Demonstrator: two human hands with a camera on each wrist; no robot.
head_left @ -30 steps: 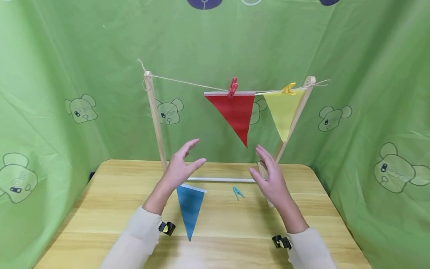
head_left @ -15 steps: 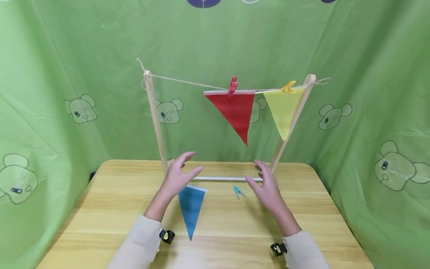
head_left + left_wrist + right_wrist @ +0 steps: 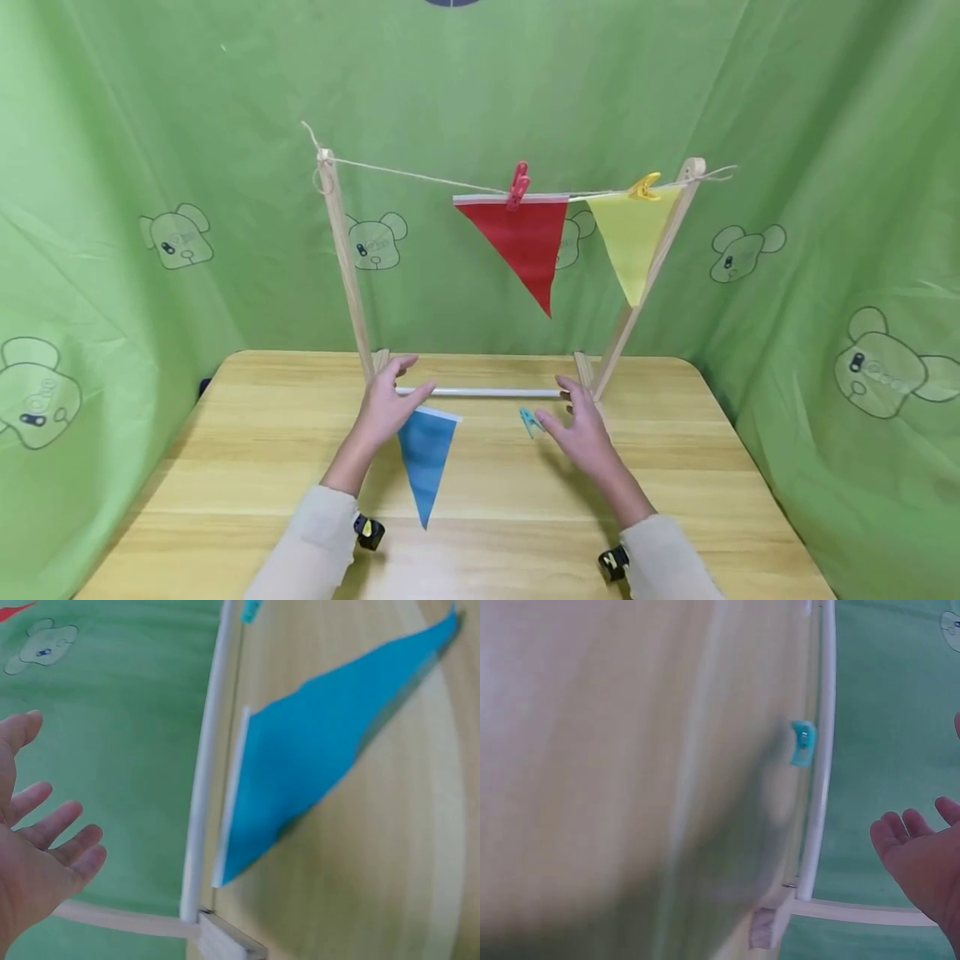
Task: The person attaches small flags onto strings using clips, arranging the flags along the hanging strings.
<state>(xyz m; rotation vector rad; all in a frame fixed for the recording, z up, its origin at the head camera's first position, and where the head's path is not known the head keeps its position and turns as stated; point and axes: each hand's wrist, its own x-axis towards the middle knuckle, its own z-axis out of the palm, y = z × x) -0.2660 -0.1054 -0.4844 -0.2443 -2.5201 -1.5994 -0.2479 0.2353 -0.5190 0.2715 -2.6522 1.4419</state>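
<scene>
A blue triangular pennant (image 3: pixel 427 462) with a white top edge lies on the wooden table. My left hand (image 3: pixel 384 408) hovers over its upper left corner, fingers relaxed and apart; in the left wrist view the blue pennant (image 3: pixel 307 750) lies beyond that hand (image 3: pixel 41 840). Close by my right hand (image 3: pixel 581 427) is a teal clothespin (image 3: pixel 529 422), its thumb tip right beside it in the head view. The right wrist view has this clothespin (image 3: pixel 802 743) on the table, apart from the loosely spread hand (image 3: pixel 922 862). Nothing is held by either hand.
A wooden frame with a left post (image 3: pixel 347 258) and right post (image 3: pixel 652 275) carries a string (image 3: pixel 420 176). A red clothespin (image 3: pixel 518 185) holds a red pennant (image 3: pixel 525 242); a yellow one (image 3: pixel 645 187) holds a yellow pennant (image 3: pixel 633 237). A white rod (image 3: pixel 495 392) joins the bases.
Both hands have come down toward the table, the right also shifting left to the teal clothespin. The pennants and clothespins stay where they were; the head view has tilted slightly.
</scene>
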